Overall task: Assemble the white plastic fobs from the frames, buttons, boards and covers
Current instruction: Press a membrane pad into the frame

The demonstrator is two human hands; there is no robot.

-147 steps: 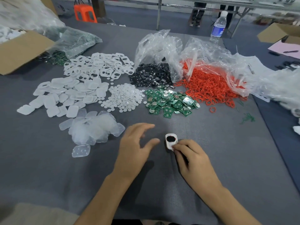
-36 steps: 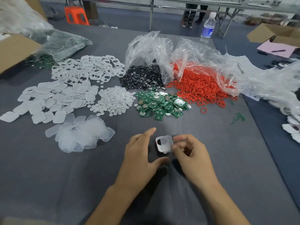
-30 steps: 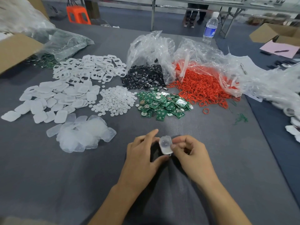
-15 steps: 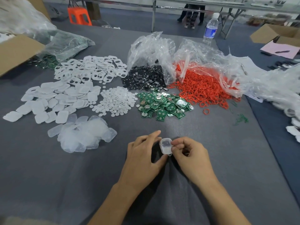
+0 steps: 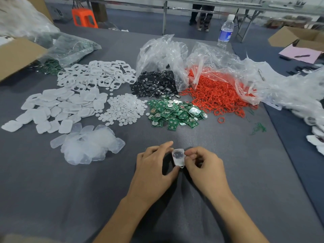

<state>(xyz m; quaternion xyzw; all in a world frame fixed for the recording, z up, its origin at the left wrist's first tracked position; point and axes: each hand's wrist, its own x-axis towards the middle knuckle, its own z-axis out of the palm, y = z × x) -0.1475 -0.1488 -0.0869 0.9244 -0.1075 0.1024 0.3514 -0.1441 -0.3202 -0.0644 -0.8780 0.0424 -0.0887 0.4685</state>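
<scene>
Both hands work on one piece. The left hand (image 5: 154,165) pinches the small white plastic fob (image 5: 178,157) between a forefinger at its far end and a thumb at its near end. The right hand (image 5: 203,163), fingers curled, pinches its right side. The fob is low over the grey bench (image 5: 245,181), midway along the near edge; whether it touches the bench I cannot tell.

The step looks like seating a cloudy translucent cover on the frame, since a dark button shows dimly through it. Next it probably needs even pressure round the rim so the cover snaps flush rather than skewed.

About five seconds ago the black button lay bare in the frame and the left hand was spread beside it, holding nothing. Now the cover hides the button and both hands grip.
</scene>
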